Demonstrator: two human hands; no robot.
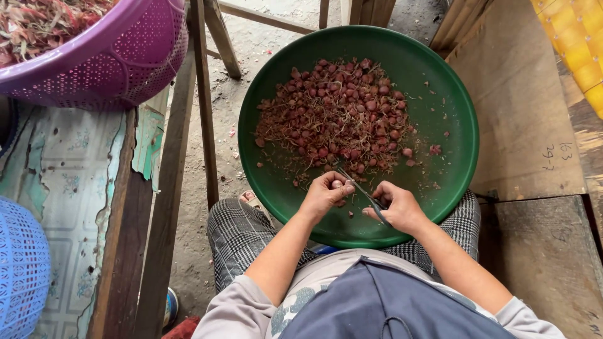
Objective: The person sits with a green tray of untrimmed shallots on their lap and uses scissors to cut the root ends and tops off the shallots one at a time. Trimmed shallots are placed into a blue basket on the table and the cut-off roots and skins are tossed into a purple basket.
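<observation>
The green basin (pixel 452 157) rests on the person's lap, its near rim over the checked trousers (pixel 239 238), which keeps the contents within reach of both hands. Left hand (pixel 325 196): fingers closed on a single shallot (pixel 337 184), held above the basin's near floor so that trimmings fall inside. Right hand (pixel 397 207): fingers clenched on the scissors (pixel 361 191), blades angled up-left, tips at the held shallot. Beyond the hands, the shallot pile (pixel 339 116) lies at the basin's centre, roots and skins mixed through it. To the far left, a purple basket (pixel 125 56) of peelings sits on a worn counter (pixel 75 188); a blue basket (pixel 22 270) stands at the left edge.
</observation>
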